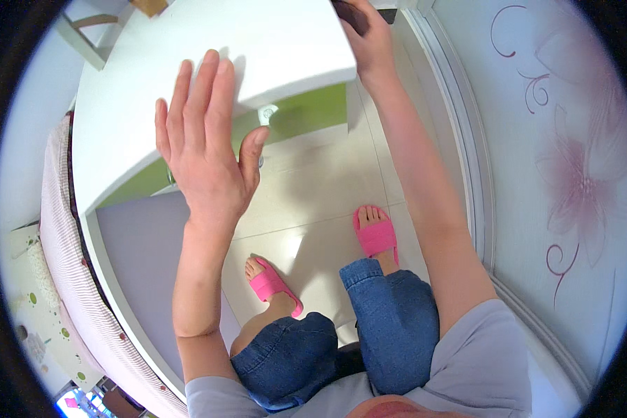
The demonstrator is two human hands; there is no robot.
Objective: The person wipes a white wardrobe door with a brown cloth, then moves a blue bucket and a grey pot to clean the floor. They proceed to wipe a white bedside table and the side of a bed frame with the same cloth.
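My left hand point(204, 151) is held palm down with its fingers stretched out and the thumb apart, holding nothing. Its fingertips are over the white desk top point(287, 42), near the curved front edge; whether they touch it I cannot tell. At the desk's right-hand edge is my right hand point(371, 49), partly cut off by the top of the view. Something dark brown point(352, 16) shows by its fingers, too little visible to name or to tell if it is gripped. Below the desk top runs a green drawer front point(313, 112) with a white knob point(267, 114).
A sliding door panel with a pink flower print point(580, 177) stands close on the right beside its track point(465, 130). Pink slippers point(374, 237) are on my feet on the tiled floor point(334, 172). At left lies striped bedding point(104, 313). A brown object point(149, 6) is at the desk's back.
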